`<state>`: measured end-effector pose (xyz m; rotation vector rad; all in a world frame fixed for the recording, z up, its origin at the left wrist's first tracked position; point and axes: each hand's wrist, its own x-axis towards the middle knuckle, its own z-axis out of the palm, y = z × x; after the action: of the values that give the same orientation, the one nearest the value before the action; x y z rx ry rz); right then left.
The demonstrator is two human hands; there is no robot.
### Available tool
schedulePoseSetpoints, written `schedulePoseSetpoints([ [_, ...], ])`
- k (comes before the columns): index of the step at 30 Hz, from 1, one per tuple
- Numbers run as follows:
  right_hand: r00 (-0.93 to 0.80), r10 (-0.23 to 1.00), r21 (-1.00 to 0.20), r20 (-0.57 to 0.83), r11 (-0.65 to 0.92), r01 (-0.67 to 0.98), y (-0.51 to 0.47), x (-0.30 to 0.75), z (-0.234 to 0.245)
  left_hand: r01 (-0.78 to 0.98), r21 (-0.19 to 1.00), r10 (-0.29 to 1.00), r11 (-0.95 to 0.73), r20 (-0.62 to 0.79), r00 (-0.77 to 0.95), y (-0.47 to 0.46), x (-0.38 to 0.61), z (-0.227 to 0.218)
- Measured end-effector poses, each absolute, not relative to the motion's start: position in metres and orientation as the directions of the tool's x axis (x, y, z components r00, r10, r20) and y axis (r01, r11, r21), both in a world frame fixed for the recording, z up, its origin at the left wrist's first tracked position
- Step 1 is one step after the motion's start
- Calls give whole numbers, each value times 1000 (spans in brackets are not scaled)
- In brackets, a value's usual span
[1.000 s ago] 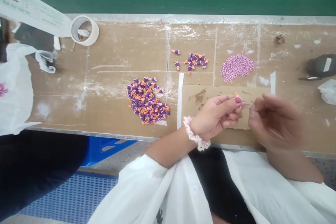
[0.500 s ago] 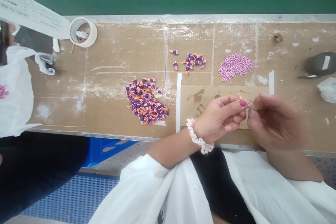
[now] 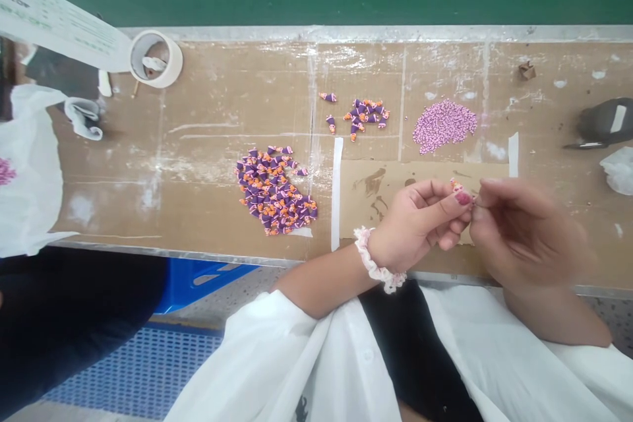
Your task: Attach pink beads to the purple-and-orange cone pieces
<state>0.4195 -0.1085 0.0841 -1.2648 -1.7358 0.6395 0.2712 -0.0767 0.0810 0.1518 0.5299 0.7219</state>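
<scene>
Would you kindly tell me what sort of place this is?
Probably a craft workshop: a long brown worktable bears heaped purple-and-orange pieces and tiny pink pieces.

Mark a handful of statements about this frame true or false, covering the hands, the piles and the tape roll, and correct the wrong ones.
1. The left hand pinches a small orange-tipped piece. True.
2. The right hand lies flat on the pink pile. False: the right hand's fingers are close against the left hand's fingertips, nearer the person than the pink pile.
3. The larger purple-and-orange pile is nearer the person than the smaller purple-and-orange group. True.
4. The tape roll is right of the pink pile. False: the tape roll is far to the left, beside the printed sheet.
5. A ruffled scrunchie circles the left wrist. True.
</scene>
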Motion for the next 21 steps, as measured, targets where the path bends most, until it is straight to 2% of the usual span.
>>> schedulePoseSetpoints([
  [5,-90,907,-749,411,392,535,-103,413,89,-584,274,642,764,-414,646,-74,270,79],
  [11,-75,899,-688,431,381,617,-101,404,95,-567,305,643,765,-408,648,-73,268,74],
  [15,-87,904,-719,419,389,576,-99,405,95,-538,447,697,714,-389,602,-74,265,71],
  [18,-66,909,-744,411,377,551,-89,415,88,-525,580,780,624,-410,474,-65,257,70],
  [21,27,879,-636,477,324,700,-70,434,73,-504,666,835,550,-462,300,-43,243,68],
])
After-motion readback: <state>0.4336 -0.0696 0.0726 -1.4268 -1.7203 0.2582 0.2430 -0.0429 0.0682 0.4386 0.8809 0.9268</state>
